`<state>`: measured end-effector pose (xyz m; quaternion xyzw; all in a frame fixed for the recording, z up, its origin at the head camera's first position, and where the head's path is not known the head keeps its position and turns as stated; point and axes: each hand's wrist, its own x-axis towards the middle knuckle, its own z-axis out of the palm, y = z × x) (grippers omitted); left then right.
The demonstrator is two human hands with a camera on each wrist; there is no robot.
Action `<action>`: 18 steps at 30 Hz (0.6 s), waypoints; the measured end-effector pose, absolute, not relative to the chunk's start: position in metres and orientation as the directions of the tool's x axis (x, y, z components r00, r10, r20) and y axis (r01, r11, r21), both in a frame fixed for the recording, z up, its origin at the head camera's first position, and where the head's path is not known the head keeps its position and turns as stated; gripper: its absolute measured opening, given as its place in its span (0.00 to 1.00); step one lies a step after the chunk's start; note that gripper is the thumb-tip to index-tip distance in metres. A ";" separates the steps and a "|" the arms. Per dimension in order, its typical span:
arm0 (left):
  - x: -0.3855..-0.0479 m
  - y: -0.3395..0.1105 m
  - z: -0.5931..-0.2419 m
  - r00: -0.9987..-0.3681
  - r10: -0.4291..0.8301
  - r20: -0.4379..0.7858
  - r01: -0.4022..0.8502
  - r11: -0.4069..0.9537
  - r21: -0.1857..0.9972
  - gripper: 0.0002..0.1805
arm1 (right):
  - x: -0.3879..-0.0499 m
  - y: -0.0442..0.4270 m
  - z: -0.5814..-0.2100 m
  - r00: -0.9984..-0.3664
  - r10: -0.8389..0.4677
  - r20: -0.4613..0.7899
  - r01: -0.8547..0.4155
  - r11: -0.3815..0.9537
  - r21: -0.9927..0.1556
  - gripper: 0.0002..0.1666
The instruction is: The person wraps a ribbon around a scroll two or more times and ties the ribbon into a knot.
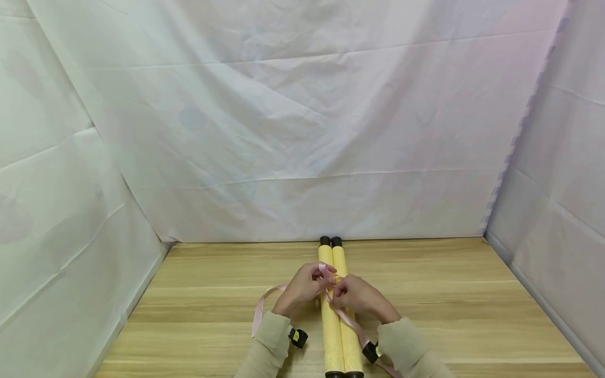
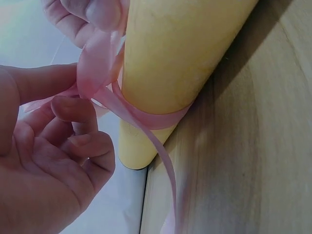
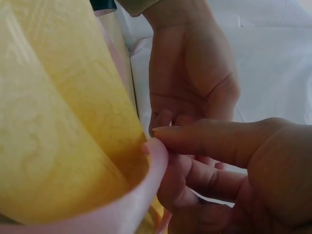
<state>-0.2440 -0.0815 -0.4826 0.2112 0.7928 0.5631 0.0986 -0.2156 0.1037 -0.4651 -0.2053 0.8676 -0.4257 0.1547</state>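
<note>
Two yellow scrolls (image 1: 333, 325) with black end caps lie side by side on the table. A pink ribbon (image 2: 156, 119) passes round them near the middle, its two tails trailing left and right. My left hand (image 1: 306, 282) pinches a loop of the ribbon between thumb and fingertips above the scrolls. On the other side, my right hand (image 1: 358, 295) pinches the ribbon between thumb and index finger, close to the left hand's fingers. In the right wrist view a ribbon strip (image 3: 122, 212) runs across the scrolls to those fingertips. The crossing itself is partly hidden by fingers.
The wooden table (image 1: 212, 310) extends on both sides of the scrolls. White cloth (image 1: 302, 131) hangs behind the table's far edge, where the scrolls' far caps point, and more cloth stands at left and right. A black wrist camera (image 1: 299, 337) sits below the left hand.
</note>
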 end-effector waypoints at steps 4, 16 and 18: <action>-0.244 -0.081 -0.483 -0.877 0.470 0.105 0.247 0.252 0.936 0.09 | -0.215 0.107 -0.463 -0.871 -0.484 -0.084 -0.226 0.546 -0.807 0.06; -0.241 -0.082 -0.482 -0.866 0.483 0.126 0.259 0.219 0.941 0.09 | -0.215 0.115 -0.456 -0.893 -0.439 -0.105 -0.152 0.510 -0.846 0.04; -0.241 -0.083 -0.482 -0.866 0.485 0.123 0.263 0.232 0.937 0.09 | -0.217 0.116 -0.454 -0.894 -0.438 -0.095 -0.161 0.512 -0.844 0.04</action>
